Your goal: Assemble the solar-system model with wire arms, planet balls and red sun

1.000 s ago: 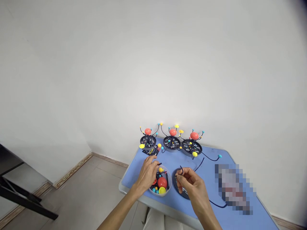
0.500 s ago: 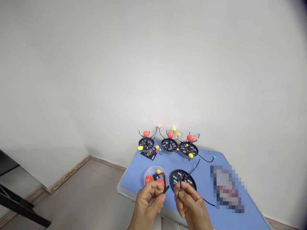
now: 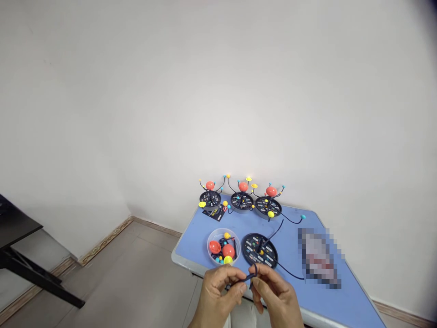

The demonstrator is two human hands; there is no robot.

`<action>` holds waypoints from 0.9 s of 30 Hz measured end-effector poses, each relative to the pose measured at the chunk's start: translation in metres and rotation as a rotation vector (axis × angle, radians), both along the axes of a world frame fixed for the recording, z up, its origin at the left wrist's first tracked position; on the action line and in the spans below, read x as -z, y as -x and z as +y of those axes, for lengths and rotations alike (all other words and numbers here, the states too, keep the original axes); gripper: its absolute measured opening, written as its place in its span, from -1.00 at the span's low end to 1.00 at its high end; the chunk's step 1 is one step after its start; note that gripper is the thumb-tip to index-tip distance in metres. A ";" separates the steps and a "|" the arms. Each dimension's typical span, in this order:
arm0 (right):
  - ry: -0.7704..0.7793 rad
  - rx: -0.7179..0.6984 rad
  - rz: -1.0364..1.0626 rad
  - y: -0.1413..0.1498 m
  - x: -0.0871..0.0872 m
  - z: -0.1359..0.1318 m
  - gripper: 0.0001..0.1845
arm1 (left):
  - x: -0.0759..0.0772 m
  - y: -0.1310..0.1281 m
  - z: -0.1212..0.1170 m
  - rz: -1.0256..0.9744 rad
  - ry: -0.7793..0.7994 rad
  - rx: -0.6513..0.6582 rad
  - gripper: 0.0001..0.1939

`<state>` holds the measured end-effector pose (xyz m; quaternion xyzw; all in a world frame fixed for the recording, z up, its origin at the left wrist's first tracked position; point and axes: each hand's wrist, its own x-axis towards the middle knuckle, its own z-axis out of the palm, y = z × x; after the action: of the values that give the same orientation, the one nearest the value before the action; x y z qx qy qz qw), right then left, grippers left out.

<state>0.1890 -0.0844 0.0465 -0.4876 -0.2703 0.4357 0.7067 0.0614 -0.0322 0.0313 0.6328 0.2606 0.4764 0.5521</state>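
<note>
My left hand (image 3: 221, 291) pinches a short black rod-like piece (image 3: 249, 277) between thumb and fingers. A curved black rod (image 3: 256, 269) is gripped in my right hand (image 3: 276, 294). The two pieces meet between my fingertips, over the table's front edge; whether they are joined I cannot tell. Just beyond my hands lies a round black base (image 3: 251, 243) with printed labels, a small yellow part at its centre and black rods sticking out. To its left, a clear round tub (image 3: 208, 246) holds red half-balls, small yellow and blue balls and black rods.
Three solar system models (image 3: 210, 199) (image 3: 242, 201) (image 3: 268, 207) stand along the back of the blue table (image 3: 290, 237), against the wall. A black printed card (image 3: 214, 213) lies by the left one. At right is a blurred-out item (image 3: 319, 258). Dark furniture (image 3: 30, 255) stands at far left.
My left hand has moved right and brought its black piece up to the rod in my right hand. The tub's contents are now uncovered. The view has shifted slightly.
</note>
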 end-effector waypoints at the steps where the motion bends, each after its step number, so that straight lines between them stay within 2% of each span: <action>1: 0.005 0.008 -0.004 0.000 0.000 -0.001 -0.71 | -0.001 0.001 -0.001 -0.003 -0.037 0.006 -0.86; 4: 0.006 0.033 0.002 0.000 0.000 -0.002 -0.71 | -0.001 0.002 -0.005 -0.044 -0.073 0.015 -0.78; 8: 0.016 0.059 0.011 0.000 -0.001 -0.003 -0.71 | 0.011 0.003 -0.006 -0.114 -0.044 -0.020 -0.77; 13: 0.030 0.077 -0.003 0.000 -0.001 -0.003 -0.72 | 0.022 0.006 -0.003 -0.007 -0.268 -0.146 -0.77; 18: 0.021 0.066 0.007 0.000 0.001 -0.004 -0.69 | 0.014 0.007 -0.005 0.050 -0.446 -0.252 -0.80; 21: -0.034 0.049 0.088 -0.002 0.002 -0.003 -0.67 | 0.007 0.007 -0.008 0.067 -0.363 -0.360 -0.86; 23: -0.063 0.027 0.147 -0.005 0.003 -0.002 -0.67 | 0.002 0.006 -0.010 0.056 -0.263 -0.439 -0.79; 27: -0.083 -0.016 0.193 -0.010 0.005 0.000 -0.68 | -0.002 0.007 -0.011 0.031 -0.165 -0.472 -0.74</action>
<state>0.1992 -0.0844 0.0418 -0.4118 -0.2226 0.4745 0.7455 0.0548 -0.0436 0.0330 0.6045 0.3699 0.6019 0.3681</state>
